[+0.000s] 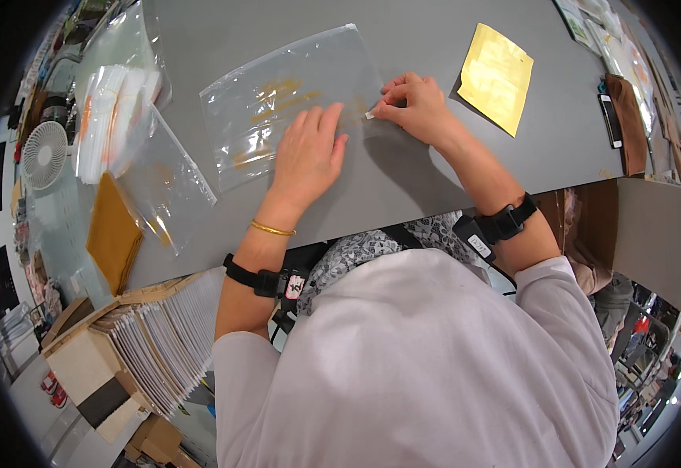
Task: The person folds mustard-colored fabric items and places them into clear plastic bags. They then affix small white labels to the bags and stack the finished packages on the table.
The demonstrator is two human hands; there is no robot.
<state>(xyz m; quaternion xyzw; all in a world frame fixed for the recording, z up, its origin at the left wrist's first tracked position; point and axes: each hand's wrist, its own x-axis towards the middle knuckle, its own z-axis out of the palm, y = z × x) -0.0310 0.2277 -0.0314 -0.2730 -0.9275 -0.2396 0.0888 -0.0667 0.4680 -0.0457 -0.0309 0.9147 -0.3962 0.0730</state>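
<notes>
A clear plastic zip bag (235,101) with yellowish print lies flat on the grey table (426,35) in front of me. My left hand (309,148) rests on its near part, fingers stretched out and holding nothing. At the bag's right edge, my right hand (412,105) pinches a small white piece (369,115) between thumb and forefinger. It looks like a sticker or tag, too small to tell. Whether it touches the bag is unclear. Beyond my right hand lies a shiny yellow packet (496,78), apart from the bag.
Clear bags with a white and orange bundle (106,117) lie at the left, beside a folded mustard cloth (112,234). A white fan (44,156) stands farther left. A phone (610,121) and brown pouch (627,125) edge the right side. Below left, a box holds upright sheets (161,335).
</notes>
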